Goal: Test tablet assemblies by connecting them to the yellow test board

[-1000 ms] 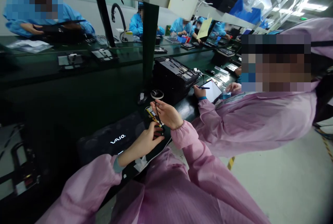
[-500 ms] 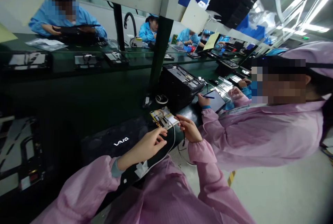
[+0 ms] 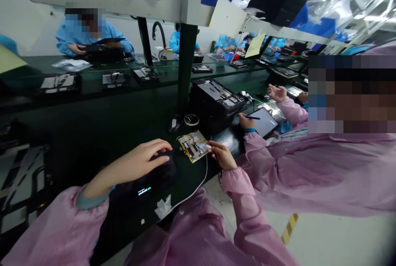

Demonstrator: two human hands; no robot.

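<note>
My left hand [image 3: 147,159] hovers with fingers apart over a dark tablet [image 3: 131,194], whose screen shows a small "android" logo. To the right, my right hand [image 3: 223,154] is closed in a pinch at the right edge of a yellow-edged circuit panel [image 3: 192,150] with wires on it. A small whitish tip shows at its fingertips; what it belongs to is unclear. A white cable [image 3: 204,175] runs from the panel past these fingers and down along the bench edge.
Behind the panel are a stack of open tablet bodies [image 3: 216,101], a roll of tape [image 3: 191,119] and a dark post [image 3: 186,64]. Crumpled white tissue [image 3: 163,207] lies near the front edge. At right, a co-worker in a pink sleeve [image 3: 262,154] holds a pen over a lit tablet [image 3: 262,121].
My left hand has moved left, away from the panel and over the tablet. The tablet's logo changed from "VAIO" to "android". My right hand stays at the panel's edge.
</note>
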